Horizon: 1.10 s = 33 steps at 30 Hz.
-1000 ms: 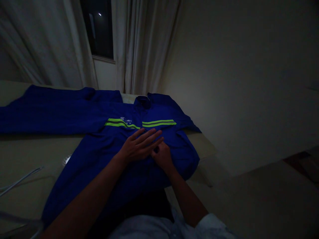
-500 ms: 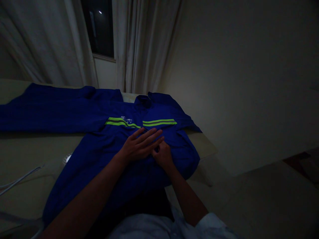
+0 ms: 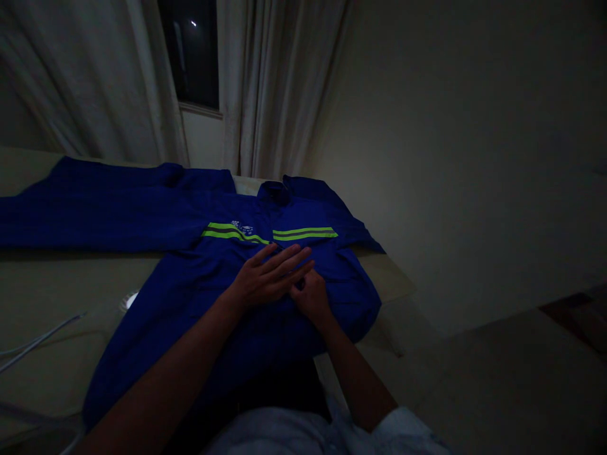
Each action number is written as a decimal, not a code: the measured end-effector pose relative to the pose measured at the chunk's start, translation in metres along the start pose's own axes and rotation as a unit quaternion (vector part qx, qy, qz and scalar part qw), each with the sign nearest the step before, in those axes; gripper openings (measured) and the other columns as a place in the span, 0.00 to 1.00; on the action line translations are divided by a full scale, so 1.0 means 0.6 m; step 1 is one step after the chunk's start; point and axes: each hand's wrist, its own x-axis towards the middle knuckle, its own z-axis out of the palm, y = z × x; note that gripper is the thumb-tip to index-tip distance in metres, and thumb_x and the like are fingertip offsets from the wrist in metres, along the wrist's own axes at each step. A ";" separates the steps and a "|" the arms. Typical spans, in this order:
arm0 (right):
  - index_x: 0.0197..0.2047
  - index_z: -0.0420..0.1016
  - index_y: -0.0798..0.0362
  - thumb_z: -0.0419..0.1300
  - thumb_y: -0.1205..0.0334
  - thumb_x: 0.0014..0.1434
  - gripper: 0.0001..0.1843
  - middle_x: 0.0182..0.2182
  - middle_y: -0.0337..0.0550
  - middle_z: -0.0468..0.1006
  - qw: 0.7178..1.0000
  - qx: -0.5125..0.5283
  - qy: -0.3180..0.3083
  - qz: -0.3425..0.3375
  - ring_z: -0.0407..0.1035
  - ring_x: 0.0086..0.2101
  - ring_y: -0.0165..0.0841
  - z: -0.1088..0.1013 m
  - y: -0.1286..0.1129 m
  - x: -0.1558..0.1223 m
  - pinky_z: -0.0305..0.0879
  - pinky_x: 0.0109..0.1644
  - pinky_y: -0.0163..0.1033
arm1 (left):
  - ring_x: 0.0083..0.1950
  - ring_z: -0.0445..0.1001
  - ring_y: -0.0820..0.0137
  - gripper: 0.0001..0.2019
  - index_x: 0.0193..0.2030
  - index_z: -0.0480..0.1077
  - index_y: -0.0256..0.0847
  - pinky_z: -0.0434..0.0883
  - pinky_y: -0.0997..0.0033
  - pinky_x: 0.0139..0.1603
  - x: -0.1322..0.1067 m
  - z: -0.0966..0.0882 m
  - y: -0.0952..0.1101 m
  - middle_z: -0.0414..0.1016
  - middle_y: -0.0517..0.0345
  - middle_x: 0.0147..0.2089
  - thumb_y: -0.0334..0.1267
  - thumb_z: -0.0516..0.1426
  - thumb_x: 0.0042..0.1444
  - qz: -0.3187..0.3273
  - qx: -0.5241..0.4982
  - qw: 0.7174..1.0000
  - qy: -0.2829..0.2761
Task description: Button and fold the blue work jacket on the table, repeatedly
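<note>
Spread on the desk, the blue jacket looks light and limp, probably best lifted by its collar; left hand extended, right hand curled, whether either grip clamps cloth I cannot tell.

- Blue jacket, long-sleeved, spread front up on the table; collar at the far side, body toward the viewer.
- Collar upright, slightly gaping, dark inside.
- Chest: two yellow-green bands, each with a darker line along its middle. Left-of-view band sags in a wave; right-of-view band nearly straight.
- White emblem above the left-of-view band, touching it; lettering too small to read.
- Right-of-view sleeve slants down near the table's end; blue cloth opposite runs out of frame.
- Body loosely creased; lower front partly hidden.
</note>
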 end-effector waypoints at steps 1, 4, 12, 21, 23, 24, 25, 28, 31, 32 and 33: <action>0.35 0.72 0.50 0.61 0.66 0.56 0.03 0.31 0.40 0.76 1.000 -0.002 -0.002 0.000 0.68 0.29 0.33 0.000 0.000 0.000 0.65 0.35 0.37 | 0.77 0.60 0.66 0.26 0.72 0.65 0.50 0.40 0.56 0.82 0.000 0.000 0.000 0.69 0.56 0.72 0.38 0.56 0.68 0.001 0.004 1.000 -0.001; 0.35 0.72 0.50 0.61 0.65 0.57 0.02 0.32 0.41 0.76 1.000 -0.008 -0.004 -0.004 0.68 0.30 0.34 0.000 0.000 0.000 0.65 0.36 0.37 | 0.77 0.60 0.67 0.26 0.73 0.65 0.50 0.41 0.56 0.82 -0.001 0.000 0.000 0.69 0.57 0.72 0.38 0.56 0.69 0.000 0.010 1.000 -0.005; 0.35 0.72 0.51 0.61 0.67 0.57 0.03 0.32 0.40 0.75 1.000 0.012 0.002 -0.015 0.69 0.32 0.34 -0.003 -0.001 0.001 0.64 0.37 0.37 | 0.72 0.67 0.65 0.25 0.72 0.65 0.52 0.48 0.57 0.79 -0.001 -0.001 -0.002 0.73 0.57 0.70 0.38 0.55 0.69 -0.024 -0.035 0.998 -0.039; 0.32 0.73 0.51 0.60 0.69 0.57 0.04 0.30 0.37 0.73 0.998 0.043 -0.030 0.023 0.68 0.30 0.31 -0.010 -0.003 0.005 0.60 0.35 0.36 | 0.48 0.75 0.60 0.06 0.41 0.74 0.43 0.66 0.58 0.50 -0.011 0.022 -0.018 0.79 0.53 0.43 0.40 0.58 0.64 -0.188 -0.202 0.911 -0.307; 0.32 0.73 0.50 0.60 0.70 0.56 0.04 0.29 0.37 0.73 0.998 0.052 -0.029 0.031 0.67 0.29 0.31 -0.009 -0.002 0.005 0.60 0.35 0.36 | 0.49 0.75 0.60 0.08 0.43 0.75 0.44 0.65 0.58 0.50 -0.016 0.025 -0.019 0.78 0.53 0.45 0.43 0.59 0.63 -0.210 -0.231 0.895 -0.319; 0.32 0.73 0.50 0.60 0.70 0.55 0.05 0.29 0.36 0.73 0.998 0.056 -0.029 0.031 0.67 0.29 0.31 -0.010 -0.001 0.005 0.60 0.34 0.35 | 0.50 0.75 0.60 0.08 0.44 0.75 0.44 0.64 0.58 0.50 -0.018 0.026 -0.019 0.78 0.53 0.45 0.44 0.59 0.63 -0.216 -0.238 0.889 -0.326; 0.32 0.73 0.50 0.61 0.69 0.55 0.05 0.29 0.36 0.73 0.997 0.058 -0.031 0.030 0.67 0.29 0.31 -0.010 -0.001 0.005 0.60 0.34 0.35 | 0.50 0.75 0.60 0.08 0.44 0.75 0.44 0.64 0.58 0.50 -0.019 0.027 -0.018 0.78 0.54 0.46 0.44 0.59 0.64 -0.220 -0.241 0.884 -0.334; 0.33 0.74 0.50 0.61 0.69 0.57 0.05 0.30 0.37 0.74 0.998 0.045 -0.040 0.016 0.68 0.30 0.31 -0.011 -0.004 0.003 0.61 0.35 0.35 | 0.50 0.76 0.61 0.06 0.44 0.75 0.44 0.62 0.58 0.49 -0.021 0.032 -0.018 0.80 0.54 0.46 0.40 0.57 0.64 -0.213 -0.244 0.874 -0.363; 0.33 0.74 0.50 0.61 0.69 0.58 0.05 0.31 0.38 0.76 1.000 0.002 -0.025 0.001 0.71 0.32 0.33 -0.009 -0.009 -0.001 0.63 0.38 0.36 | 0.49 0.77 0.61 0.05 0.42 0.74 0.43 0.62 0.59 0.48 -0.019 0.035 -0.020 0.81 0.53 0.45 0.38 0.57 0.64 -0.200 -0.245 0.868 -0.382; 0.33 0.74 0.50 0.61 0.69 0.58 0.05 0.32 0.39 0.76 1.000 -0.012 -0.016 -0.001 0.71 0.33 0.33 -0.008 -0.011 -0.002 0.64 0.39 0.36 | 0.48 0.78 0.61 0.05 0.41 0.74 0.43 0.62 0.59 0.48 -0.017 0.036 -0.021 0.81 0.53 0.44 0.38 0.57 0.63 -0.196 -0.245 0.869 -0.384; 0.34 0.74 0.50 0.61 0.69 0.59 0.05 0.33 0.39 0.77 1.000 -0.026 -0.007 -0.002 0.71 0.34 0.33 -0.007 -0.012 -0.004 0.64 0.40 0.37 | 0.48 0.78 0.61 0.05 0.40 0.73 0.43 0.63 0.59 0.48 -0.016 0.036 -0.023 0.81 0.53 0.44 0.38 0.57 0.63 -0.194 -0.246 0.870 -0.382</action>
